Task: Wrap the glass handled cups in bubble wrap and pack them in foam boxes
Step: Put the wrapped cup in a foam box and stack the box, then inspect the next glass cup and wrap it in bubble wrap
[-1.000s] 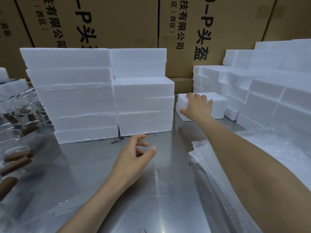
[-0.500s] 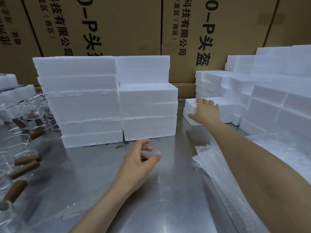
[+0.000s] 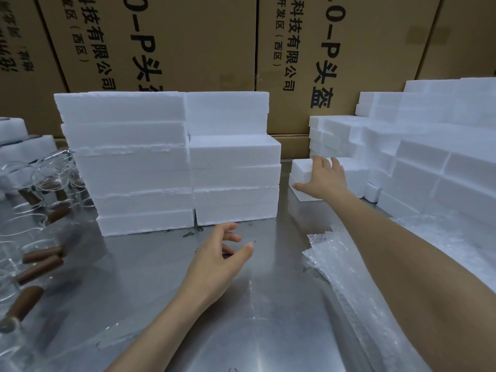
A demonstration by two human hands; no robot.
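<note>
Small foam box (image 3: 302, 170) at 2 o'clock on steel table (image 3: 150, 277), touched by right hand (image 3: 326, 178), fingers spread nearly straight over top, thumb along near face; firm grip not confirmed. Left hand (image 3: 214, 260) at centre above table, fingers loosely curled, nothing held. Glass handled cups (image 3: 40, 183) at 9 o'clock, bubble wrap (image 3: 335, 264) at 4 o'clock, stacked foam boxes (image 3: 171, 162) at 12 o'clock.

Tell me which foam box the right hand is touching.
The small foam box standing alone on the metal table, between the tall middle stacks and the right pile. The right hand rests on its top; the others are stacked.
</note>
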